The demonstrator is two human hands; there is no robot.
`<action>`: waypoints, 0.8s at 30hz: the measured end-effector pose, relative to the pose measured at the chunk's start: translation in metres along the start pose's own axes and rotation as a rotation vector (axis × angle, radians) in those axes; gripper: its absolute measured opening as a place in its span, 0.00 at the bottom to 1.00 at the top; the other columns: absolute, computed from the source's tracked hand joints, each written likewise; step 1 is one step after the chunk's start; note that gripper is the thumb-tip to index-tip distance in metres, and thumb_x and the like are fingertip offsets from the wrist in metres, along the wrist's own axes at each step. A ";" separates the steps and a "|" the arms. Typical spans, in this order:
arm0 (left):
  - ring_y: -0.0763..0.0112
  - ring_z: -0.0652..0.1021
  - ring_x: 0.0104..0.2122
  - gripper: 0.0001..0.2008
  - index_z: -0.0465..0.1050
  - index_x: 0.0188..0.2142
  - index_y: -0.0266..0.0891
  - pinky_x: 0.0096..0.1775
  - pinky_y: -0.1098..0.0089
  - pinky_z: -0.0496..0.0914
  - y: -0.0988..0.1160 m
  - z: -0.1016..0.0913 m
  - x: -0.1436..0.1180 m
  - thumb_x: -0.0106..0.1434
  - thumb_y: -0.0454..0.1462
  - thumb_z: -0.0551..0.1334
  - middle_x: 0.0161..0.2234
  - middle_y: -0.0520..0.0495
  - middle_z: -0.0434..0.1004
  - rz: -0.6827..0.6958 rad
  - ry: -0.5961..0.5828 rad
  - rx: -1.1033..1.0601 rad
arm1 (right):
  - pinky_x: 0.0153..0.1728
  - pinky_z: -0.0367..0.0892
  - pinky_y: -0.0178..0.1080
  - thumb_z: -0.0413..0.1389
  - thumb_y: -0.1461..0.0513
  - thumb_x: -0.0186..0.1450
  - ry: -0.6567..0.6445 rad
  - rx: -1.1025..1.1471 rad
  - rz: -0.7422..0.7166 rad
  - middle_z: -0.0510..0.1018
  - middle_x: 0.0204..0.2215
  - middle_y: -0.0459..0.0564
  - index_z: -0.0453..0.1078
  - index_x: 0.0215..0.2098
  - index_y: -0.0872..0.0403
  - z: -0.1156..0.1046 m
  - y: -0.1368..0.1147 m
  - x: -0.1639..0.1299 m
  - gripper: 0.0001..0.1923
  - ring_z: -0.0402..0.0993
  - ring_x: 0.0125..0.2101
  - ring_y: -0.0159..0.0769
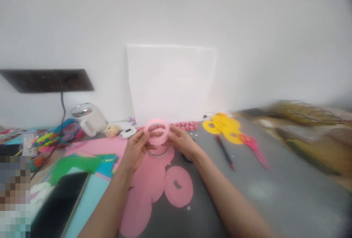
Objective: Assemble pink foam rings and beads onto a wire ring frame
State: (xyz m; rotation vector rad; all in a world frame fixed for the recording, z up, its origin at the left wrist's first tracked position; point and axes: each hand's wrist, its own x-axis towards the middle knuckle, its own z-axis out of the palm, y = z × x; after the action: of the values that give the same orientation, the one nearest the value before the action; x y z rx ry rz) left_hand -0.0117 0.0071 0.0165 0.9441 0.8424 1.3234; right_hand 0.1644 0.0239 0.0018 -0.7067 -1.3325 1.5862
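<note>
- At the far left, the phone (60,203) lies near the blue sheets (90,199) and green sheets (79,166).
- The left hand (134,152) has its fingers drawn in to a narrow pinch on the ring's left edge; the exact thumb contact is blurred.
- Under and just in front of it lies the pink cut-out (148,183), flat on the worktop (277,194); it looks thin, and would likely bend or crease if lifted by one lobe.
- The pink ring (157,142) is held up between both hands, above the cut-out's far end. Paper or a tape roll, I cannot tell; either way it seems light. If paper, the band would kink or tear under a hard squeeze, so opposite outer edges suit a gentle hold.
- The right hand (183,142) closes loosely on the ring's right side, some fingers behind it; their exact spacing is unclear.
- Just in front of the right hand lies the pink disc (178,197), probably easiest to take by its rim.
- Farther right are the yellow cut-outs (224,122), dark pencil (225,153) and pink scissors (257,150), all untouched.
</note>
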 end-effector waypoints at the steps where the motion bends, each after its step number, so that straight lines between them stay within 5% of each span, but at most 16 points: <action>1: 0.66 0.77 0.32 0.17 0.76 0.37 0.34 0.26 0.71 0.73 0.000 0.001 0.000 0.49 0.41 0.68 0.39 0.40 0.78 0.003 -0.004 0.011 | 0.42 0.70 0.43 0.59 0.53 0.56 -0.020 0.010 -0.002 0.77 0.38 0.51 0.64 0.52 0.51 0.002 0.000 -0.001 0.27 0.74 0.39 0.37; 8: 0.64 0.76 0.35 0.21 0.73 0.45 0.36 0.25 0.73 0.70 -0.003 0.002 -0.002 0.51 0.40 0.67 0.43 0.38 0.77 0.077 0.003 0.166 | 0.36 0.71 0.37 0.61 0.57 0.53 0.049 -0.070 -0.039 0.77 0.37 0.50 0.68 0.47 0.54 0.000 -0.001 0.000 0.24 0.74 0.37 0.35; 13: 0.61 0.75 0.39 0.38 0.64 0.55 0.45 0.26 0.73 0.71 -0.004 0.009 -0.003 0.42 0.34 0.71 0.49 0.43 0.71 0.173 0.045 0.291 | 0.33 0.69 0.35 0.63 0.58 0.52 0.116 -0.025 0.003 0.78 0.32 0.49 0.67 0.48 0.55 -0.010 -0.002 0.001 0.26 0.73 0.29 0.30; 16: 0.58 0.74 0.43 0.27 0.74 0.46 0.45 0.35 0.67 0.73 -0.008 0.012 -0.005 0.43 0.32 0.70 0.47 0.44 0.73 0.250 -0.061 0.446 | 0.31 0.69 0.34 0.63 0.59 0.52 0.142 0.019 0.008 0.78 0.29 0.45 0.63 0.52 0.53 -0.011 -0.003 0.001 0.30 0.73 0.25 0.28; 19: 0.57 0.73 0.45 0.08 0.80 0.33 0.44 0.38 0.65 0.72 -0.014 0.009 -0.005 0.51 0.37 0.66 0.44 0.44 0.76 0.365 -0.017 0.548 | 0.31 0.70 0.35 0.62 0.57 0.53 0.177 0.050 0.003 0.76 0.25 0.43 0.65 0.51 0.52 -0.011 -0.005 0.002 0.28 0.73 0.24 0.29; 24: 0.59 0.75 0.42 0.13 0.79 0.37 0.41 0.40 0.65 0.71 -0.014 0.002 -0.003 0.54 0.44 0.64 0.45 0.42 0.76 0.241 0.071 0.431 | 0.33 0.71 0.35 0.60 0.54 0.55 0.201 0.048 -0.035 0.78 0.30 0.49 0.73 0.38 0.56 -0.012 -0.006 0.004 0.16 0.74 0.26 0.29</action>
State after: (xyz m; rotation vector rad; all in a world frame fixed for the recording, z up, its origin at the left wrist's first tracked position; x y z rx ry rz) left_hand -0.0042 0.0042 0.0041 1.3761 1.1229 1.4141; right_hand 0.1747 0.0327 0.0049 -0.7873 -1.1510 1.4734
